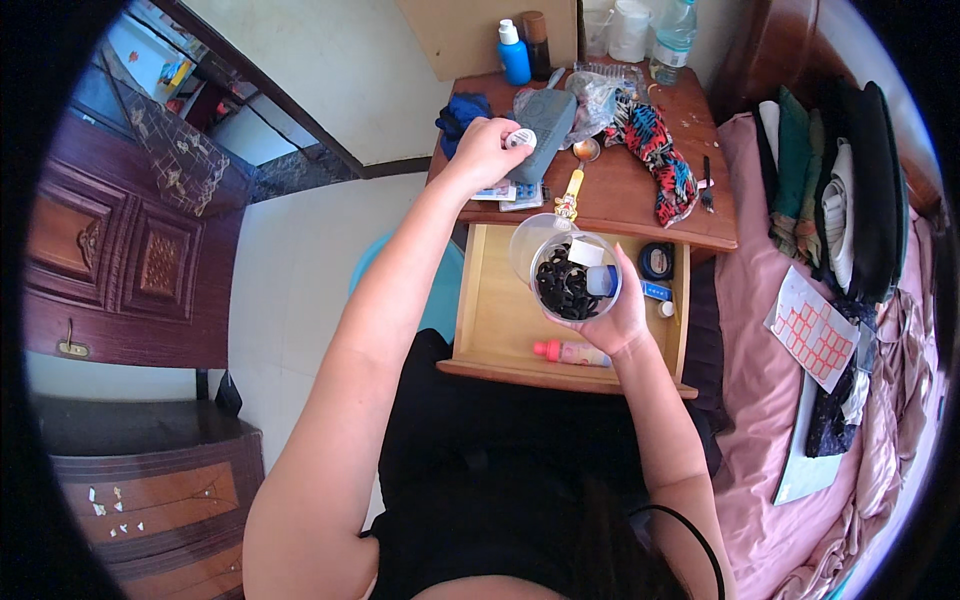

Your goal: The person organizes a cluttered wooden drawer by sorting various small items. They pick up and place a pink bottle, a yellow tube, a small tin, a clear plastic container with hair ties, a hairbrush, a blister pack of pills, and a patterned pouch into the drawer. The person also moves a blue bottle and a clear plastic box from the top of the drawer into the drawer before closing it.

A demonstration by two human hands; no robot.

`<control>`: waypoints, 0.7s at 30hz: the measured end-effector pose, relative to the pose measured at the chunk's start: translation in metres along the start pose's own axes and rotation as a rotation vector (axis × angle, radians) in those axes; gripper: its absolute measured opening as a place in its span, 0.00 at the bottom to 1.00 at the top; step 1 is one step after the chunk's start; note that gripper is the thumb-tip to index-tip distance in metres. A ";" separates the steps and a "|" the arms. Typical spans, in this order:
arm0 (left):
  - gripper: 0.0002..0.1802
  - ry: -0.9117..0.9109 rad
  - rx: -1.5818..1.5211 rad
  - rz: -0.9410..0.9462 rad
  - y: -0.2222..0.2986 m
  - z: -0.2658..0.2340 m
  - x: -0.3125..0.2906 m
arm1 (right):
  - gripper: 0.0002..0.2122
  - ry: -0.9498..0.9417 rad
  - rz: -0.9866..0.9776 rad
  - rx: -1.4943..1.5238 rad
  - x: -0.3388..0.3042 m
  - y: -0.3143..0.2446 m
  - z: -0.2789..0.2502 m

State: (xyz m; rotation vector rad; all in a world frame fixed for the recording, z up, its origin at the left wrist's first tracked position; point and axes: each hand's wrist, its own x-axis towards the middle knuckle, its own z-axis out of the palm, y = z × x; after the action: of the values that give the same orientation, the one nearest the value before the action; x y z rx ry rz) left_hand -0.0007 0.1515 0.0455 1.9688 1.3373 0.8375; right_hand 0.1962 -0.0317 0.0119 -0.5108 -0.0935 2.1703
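My right hand (628,318) grips a clear round plastic tub (605,246) above the pulled-out drawer (490,310). Inside the tub lie several black rings that look like hair ties (562,291), with a small white box (585,253) and a small blue-and-clear container (602,281) among them. A clear round piece, perhaps its lid, (522,240) shows at the tub's left. Over the nightstand, my left hand (482,155) is closed on a small round white-topped container (519,139), beside a grey-blue case (543,130). The left fingers partly hide that container.
The drawer holds a pink bottle (572,352), a round dark container (656,262) and small items. On the nightstand (640,215) are a yellow-handled spoon (572,190), patterned cloth (648,150) and a blue bottle (514,55). A pink-sheeted bed (745,370) stands right, a wooden door (130,260) left.
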 end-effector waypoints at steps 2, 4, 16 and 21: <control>0.15 0.037 0.248 0.052 -0.001 -0.001 0.001 | 0.31 -0.022 0.005 -0.004 0.000 0.000 0.001; 0.15 0.099 0.176 -0.020 0.008 -0.002 -0.004 | 0.30 -0.007 -0.007 0.002 -0.001 -0.001 0.005; 0.32 -0.374 -1.804 -0.242 0.057 -0.017 -0.070 | 0.28 -0.002 -0.030 0.018 0.000 -0.002 0.005; 0.32 -0.525 -1.891 -0.184 0.070 -0.017 -0.085 | 0.28 0.016 -0.024 0.040 0.001 0.000 0.006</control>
State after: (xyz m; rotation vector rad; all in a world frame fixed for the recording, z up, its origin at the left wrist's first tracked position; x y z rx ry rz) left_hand 0.0003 0.0522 0.0965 0.4102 0.0334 0.8064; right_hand 0.1933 -0.0300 0.0167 -0.5011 -0.0471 2.1403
